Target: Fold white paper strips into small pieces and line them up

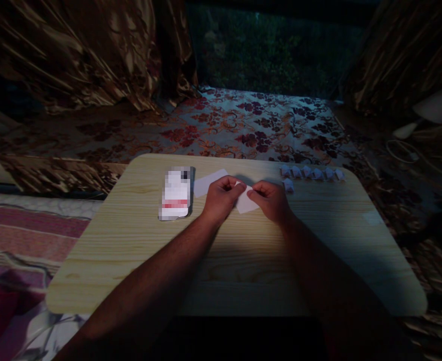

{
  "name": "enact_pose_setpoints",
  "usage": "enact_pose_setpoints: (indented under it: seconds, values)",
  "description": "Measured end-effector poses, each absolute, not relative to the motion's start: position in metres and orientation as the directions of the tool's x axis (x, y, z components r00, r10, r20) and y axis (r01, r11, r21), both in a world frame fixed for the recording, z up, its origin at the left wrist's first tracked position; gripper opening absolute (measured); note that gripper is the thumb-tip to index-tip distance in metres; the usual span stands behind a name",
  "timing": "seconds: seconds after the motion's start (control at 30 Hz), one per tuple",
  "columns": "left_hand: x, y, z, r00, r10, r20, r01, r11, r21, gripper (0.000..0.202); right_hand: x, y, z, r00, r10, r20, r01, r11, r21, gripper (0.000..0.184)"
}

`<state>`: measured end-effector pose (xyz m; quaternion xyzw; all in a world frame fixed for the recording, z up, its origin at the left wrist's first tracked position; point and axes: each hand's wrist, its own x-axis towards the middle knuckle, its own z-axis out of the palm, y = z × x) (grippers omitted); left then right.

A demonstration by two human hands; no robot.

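Between my two hands is a small white sheet of paper, held up just over the wooden table. My left hand pinches its upper left edge between thumb and fingers. On the other side, my right hand grips the upper right edge the same way. Behind my left hand lies a flat white sheet, partly covered by that hand. Several small folded paper pieces stand in a row at the back right, with a single folded piece in front of the row's left end.
A phone-like white object, blurred by pixels, lies left of my hands. A pale scrap is near the table's right edge. Beyond the table runs a ledge with flowered cloth, between brown curtains. Striped bedding is at left.
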<state>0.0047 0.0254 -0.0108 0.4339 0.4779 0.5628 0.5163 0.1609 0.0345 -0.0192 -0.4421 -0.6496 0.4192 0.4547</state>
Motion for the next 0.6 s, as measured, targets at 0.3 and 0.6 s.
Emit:
enact_pose_setpoints:
  seconds: [0.3, 0.6]
  values:
    - [0.0060, 0.0248, -0.0097, -0.088, 0.996, -0.006, -0.189, -0.011, 0.982, 0.018, 0.1607, 0.0356, -0.0207, -0.202, 0.959, 0.199, 0.174, 0.235, -0.956, 0.015]
    - [0.0056, 0.0244, -0.0077, -0.087, 0.996, 0.006, -0.118, -0.017, 0.993, 0.017, 0.1594, 0.0347, -0.0166, -0.170, 0.964, 0.203, 0.149, 0.229, -0.962, 0.012]
